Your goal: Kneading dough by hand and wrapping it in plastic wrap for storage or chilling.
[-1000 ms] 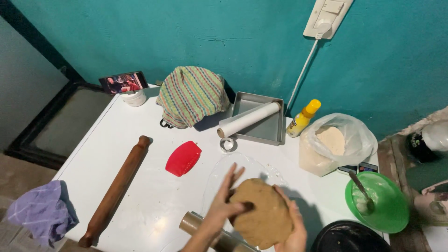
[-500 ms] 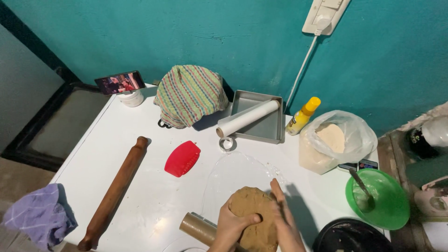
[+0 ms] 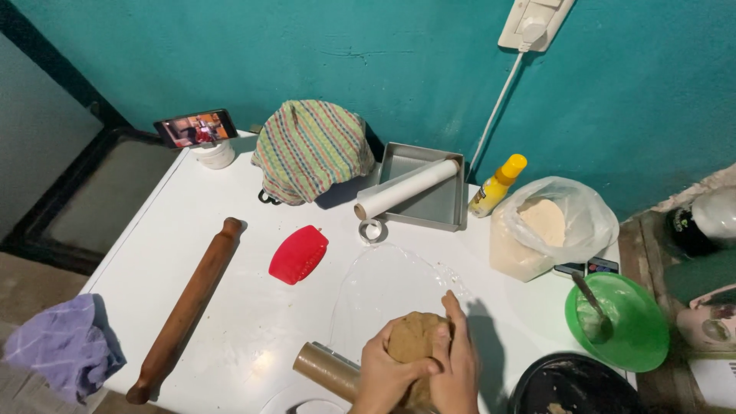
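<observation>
At the near edge of the worktop (image 3: 253,322), both hands wrapped round a lump of brown dough (image 3: 412,337): left hand (image 3: 386,372) cupping its left side with the thumb laid across the front, right hand (image 3: 454,360) pressed flat against its right side, fingers together and pointing away. Dough squeezed between the two palms, lifted or tilted on edge rather than lying flat; contact with the surface not clear. Directly beyond it, a clear plastic sheet (image 3: 387,280) spread on the worktop, likely as a non-stick bed. Just left of the hands, a cardboard roll (image 3: 326,368) of film lying at the near edge, within easy reach.

Toward the near right corner, a dark pan (image 3: 571,387) and a green bowl (image 3: 621,322) with a spoon (image 3: 589,300) standing in it. Along the left edge, a wooden rolling pin (image 3: 188,307) lying lengthwise, well apart from the dough. Mid-worktop, a red scraper (image 3: 299,254).

Farther back, on the right side, an open bag of flour (image 3: 548,226) and a yellow-capped bottle (image 3: 497,185); beside them a metal tray (image 3: 429,192) carrying a roll of baking paper (image 3: 406,188) laid slantwise. Left of it a striped cloth (image 3: 310,149) draped over something rounded, presumably as a cover. At the far left corner, a phone (image 3: 194,127) propped on a white cup, screen facing the person.
</observation>
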